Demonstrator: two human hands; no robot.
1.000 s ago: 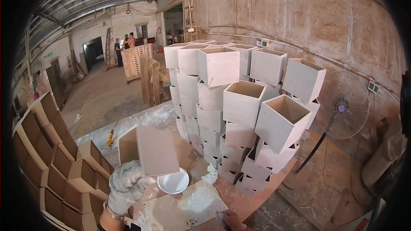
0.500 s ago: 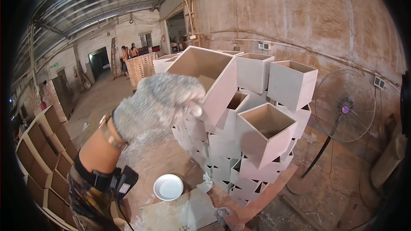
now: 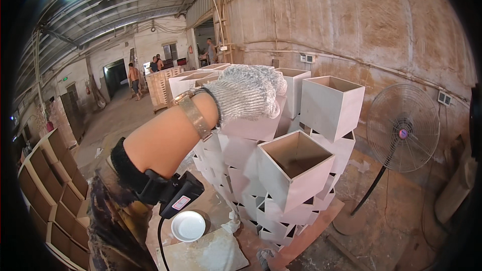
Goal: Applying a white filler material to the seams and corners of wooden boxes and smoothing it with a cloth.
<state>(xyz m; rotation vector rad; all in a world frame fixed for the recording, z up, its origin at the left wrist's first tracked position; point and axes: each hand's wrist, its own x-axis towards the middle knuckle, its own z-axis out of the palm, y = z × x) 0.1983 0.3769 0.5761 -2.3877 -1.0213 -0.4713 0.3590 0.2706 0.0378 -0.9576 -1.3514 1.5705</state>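
Big stack of pale square boxes [image 3: 281,170] fills the middle here, open-topped cubes piled crosswise on a reddish board [image 3: 311,236], too many and too overlapped for me to count whole; I can pick out three open mouths clearly on the right side, one tipped toward me with its brown inside showing [image 3: 296,153], one upright above it [image 3: 331,103], one behind that [image 3: 293,80]. To my left, a second bank of brown-lined boxes [image 3: 45,185] runs down the edge, again more than I can count. One standing fan [image 3: 401,133] by the wall on the right, grille facing me. My left hand [image 3: 248,93], in a grey knit glove, is up at the top of the stack, draped over the upper edge of the topmost pale box [image 3: 251,125]; that box sits level with its mouth hidden behind my glove, no long axis to speak of, it's about as wide as tall. Fingers curl over the far rim, so whether they're clamped or just resting, I can't tell. One metal watch band [image 3: 193,115] at my wrist, one black device [image 3: 173,193] strapped at my elbow. One white round dish [image 3: 188,226] down on the dusty slab [image 3: 206,253] below. My right hand isn't in sight
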